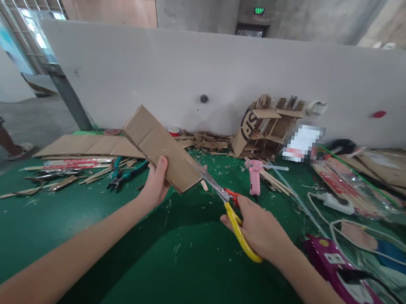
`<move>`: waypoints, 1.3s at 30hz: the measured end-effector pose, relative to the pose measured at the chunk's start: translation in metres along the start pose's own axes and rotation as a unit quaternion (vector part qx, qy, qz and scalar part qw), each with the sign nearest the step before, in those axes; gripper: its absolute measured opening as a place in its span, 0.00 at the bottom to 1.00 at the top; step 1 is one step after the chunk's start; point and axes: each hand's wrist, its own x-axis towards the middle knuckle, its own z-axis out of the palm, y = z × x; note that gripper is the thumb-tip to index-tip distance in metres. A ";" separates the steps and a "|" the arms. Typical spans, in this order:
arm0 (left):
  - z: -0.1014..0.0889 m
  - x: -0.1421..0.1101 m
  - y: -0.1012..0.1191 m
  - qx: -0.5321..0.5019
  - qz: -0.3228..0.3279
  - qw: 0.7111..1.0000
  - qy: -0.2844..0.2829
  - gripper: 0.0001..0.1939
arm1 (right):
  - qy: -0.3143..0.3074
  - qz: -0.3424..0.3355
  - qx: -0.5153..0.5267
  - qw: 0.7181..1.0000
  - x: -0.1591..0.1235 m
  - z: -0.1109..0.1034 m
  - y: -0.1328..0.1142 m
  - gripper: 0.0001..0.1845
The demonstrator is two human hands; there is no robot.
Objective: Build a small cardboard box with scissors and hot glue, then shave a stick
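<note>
A green sign (259,11) reads "EXIT"; a cardboard shelf (244,140) bears a partly legible black logo (249,125).

Cardboard strip (167,152) (creased), held tilted

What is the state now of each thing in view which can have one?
Scissors: right hand holds them, handles spread
Cardboard piece: raised, tilted, left hand holds it
Glue gun: set down, glue stick protruding
Pliers: lying, handles spread
Purple power strip: black plug inserted
Exit sign: lit
</note>
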 end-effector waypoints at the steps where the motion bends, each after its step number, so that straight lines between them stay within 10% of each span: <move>1: 0.000 0.000 0.000 -0.024 0.001 1.000 0.019 0.34 | 0.000 0.001 -0.006 1.000 0.000 0.000 0.000 0.26; 39: 0.004 -0.002 0.009 -0.046 0.015 0.998 0.030 0.28 | -0.016 -0.015 -0.079 0.997 -0.001 0.003 0.003 0.23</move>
